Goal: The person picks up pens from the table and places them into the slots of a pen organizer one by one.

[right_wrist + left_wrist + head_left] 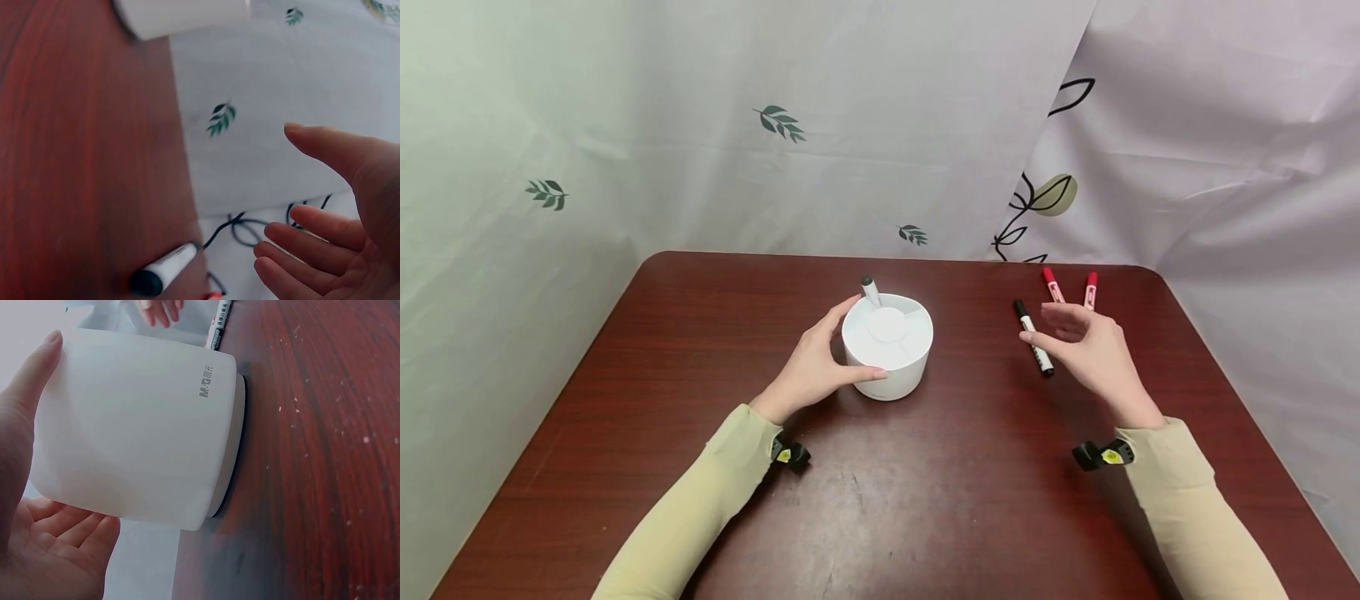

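My left hand [808,367] holds a round white pen holder [891,385], thumb on its near side and fingers round its far left side. The left wrist view shows grey lettering on the holder's wall [131,431]. One marker with a dark end [871,292] leans out of the holder's back left. Over the right part of the table hovers my right hand [1093,350], fingers spread from the thumb and nothing between them. Beside it lies a white marker with black ends [1034,340], apart from the fingers in the right wrist view [172,267].
Two red-capped markers [1052,285] [1091,290] lie near the far right corner, partly hidden by my right hand. A dark red wooden table [880,517] carries everything. Pale curtains with leaf prints [850,183] hang behind it and at both sides.
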Action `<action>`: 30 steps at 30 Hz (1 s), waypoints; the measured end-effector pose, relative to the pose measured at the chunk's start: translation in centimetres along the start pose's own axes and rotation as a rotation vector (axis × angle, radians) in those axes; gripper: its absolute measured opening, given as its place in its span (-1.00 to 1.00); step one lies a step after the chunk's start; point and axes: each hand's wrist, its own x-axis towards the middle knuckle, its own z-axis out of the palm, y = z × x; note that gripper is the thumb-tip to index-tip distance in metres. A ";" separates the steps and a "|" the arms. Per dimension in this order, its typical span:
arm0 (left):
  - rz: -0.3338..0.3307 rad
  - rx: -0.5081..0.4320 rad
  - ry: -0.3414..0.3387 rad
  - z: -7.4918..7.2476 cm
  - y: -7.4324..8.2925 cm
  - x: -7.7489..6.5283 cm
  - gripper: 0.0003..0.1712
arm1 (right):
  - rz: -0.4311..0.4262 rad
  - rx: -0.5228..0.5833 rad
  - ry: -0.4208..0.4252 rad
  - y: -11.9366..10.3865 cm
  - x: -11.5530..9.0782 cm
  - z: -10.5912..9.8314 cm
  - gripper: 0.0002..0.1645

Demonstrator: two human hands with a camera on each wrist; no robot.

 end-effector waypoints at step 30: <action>-0.007 -0.010 -0.011 -0.1 -0.2 0.1 0.26 | 0.022 -0.208 -0.083 5.2 1.0 1.4 -0.55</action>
